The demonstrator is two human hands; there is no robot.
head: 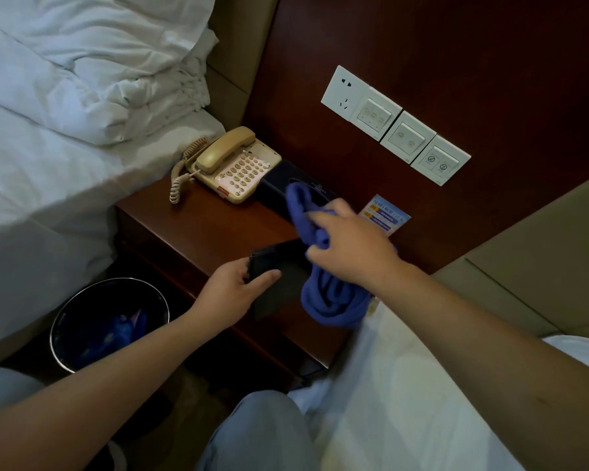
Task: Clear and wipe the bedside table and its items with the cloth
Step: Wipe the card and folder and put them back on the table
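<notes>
The dark wooden bedside table point(198, 229) stands between two beds. My left hand point(237, 288) grips a flat black object point(279, 283) by its left end at the table's front edge. My right hand point(349, 244) holds a bunched blue cloth point(330, 300) over the right end of that black object, with one end of the cloth sticking up toward the wall. A beige corded phone point(233, 166) sits at the back left. A dark tissue box point(286, 183) stands next to it, partly hidden by the cloth. A small blue card point(386, 217) leans against the wall panel.
A black bin point(109, 324) with blue items inside stands on the floor left of the table. White bedding point(65, 113) fills the left; another bed point(405, 385) lies at the right. Wall sockets and switches point(395, 125) sit on the wooden panel above.
</notes>
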